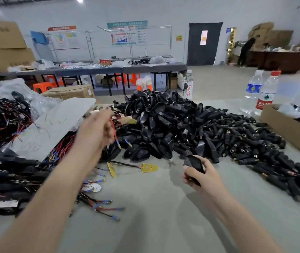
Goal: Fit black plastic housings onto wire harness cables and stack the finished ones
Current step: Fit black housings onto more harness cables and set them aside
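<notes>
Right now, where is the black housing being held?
Head view, right of centre: the right hand grips the black housing just in front of the big housing pile, above the grey table.

A black housing pile (pixel 163 125) lies heaped on the bench at twelve o'clock. A single housing (pixel 193 166) is held at five o'clock, and a red wire (pixel 115 134) hangs at nine o'clock.

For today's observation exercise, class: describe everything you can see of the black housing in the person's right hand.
The black housing is one smooth, dark piece, plastic by its look: a broad body narrowing to a short neck that points away from the person. The right hand grips its lower part, fingers curled round it, above the grey table. No wire shows in it.
</notes>
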A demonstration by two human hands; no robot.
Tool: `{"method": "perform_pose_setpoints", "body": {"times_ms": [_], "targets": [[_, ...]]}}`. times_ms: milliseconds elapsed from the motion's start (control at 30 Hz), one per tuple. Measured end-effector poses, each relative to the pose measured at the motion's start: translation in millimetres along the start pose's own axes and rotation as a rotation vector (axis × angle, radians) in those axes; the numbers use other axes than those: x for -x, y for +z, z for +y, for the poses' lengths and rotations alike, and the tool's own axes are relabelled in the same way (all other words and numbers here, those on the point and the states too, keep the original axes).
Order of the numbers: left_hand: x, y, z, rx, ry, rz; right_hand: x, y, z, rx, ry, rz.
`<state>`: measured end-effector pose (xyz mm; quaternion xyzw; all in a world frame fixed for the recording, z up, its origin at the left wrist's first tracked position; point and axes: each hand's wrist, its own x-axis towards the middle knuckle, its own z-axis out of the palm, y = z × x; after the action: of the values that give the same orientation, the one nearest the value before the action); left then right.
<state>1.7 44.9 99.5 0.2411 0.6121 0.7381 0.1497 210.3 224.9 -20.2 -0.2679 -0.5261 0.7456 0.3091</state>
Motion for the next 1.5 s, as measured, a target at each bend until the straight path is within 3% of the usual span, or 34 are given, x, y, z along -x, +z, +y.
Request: {"method": "perform_pose_setpoints", "body": {"times_ms": [167, 300, 533, 700, 800, 1000, 1100, 1200, 1500], "targets": [[82.6, 51.8, -86.6, -0.094, -0.482, -0.172, 9.6, 2.3, 14.1, -0.173, 0.054, -0.051], [98.4, 78.1, -110.1, 0.048, -0.589, -0.335, 9.5, -8.7, 14.2, -0.184, 0.070, -0.072], [67.2, 91.3, -114.0, 0.114, -0.666, -0.099, 3.8, -15.9, 9.8, -0.286, 0.150, -0.024], [63.8, 97.7, -123.2, -0.076, -0.596, -0.190, -0.5, -16.2, 6.9, -0.334, 0.175, 0.006], [62.0, 104.1, -128.0, -0.051, -0.563, -0.261, -3.1, -16.9, 5.4, -0.386, 0.140, 0.033], [67.1, 112.3, -133.0, 0.144, -0.285, -0.049, -11.0, -33.7, -7.7, -0.668, 0.118, 0.128], [76.2, 110.4, -125.7, 0.278, -0.194, -0.119, -10.4, -34.7, -9.8, -0.718, 0.145, 0.115], [82.8, 110.8, -121.4, 0.264, -0.136, -0.203, -10.1, -34.6, -9.1, -0.757, 0.178, 0.092], [85.2, 117.8, -133.9, 0.042, -0.102, -0.133, -2.3, -30.4, -13.4, -0.867, 0.167, -0.066]]}}
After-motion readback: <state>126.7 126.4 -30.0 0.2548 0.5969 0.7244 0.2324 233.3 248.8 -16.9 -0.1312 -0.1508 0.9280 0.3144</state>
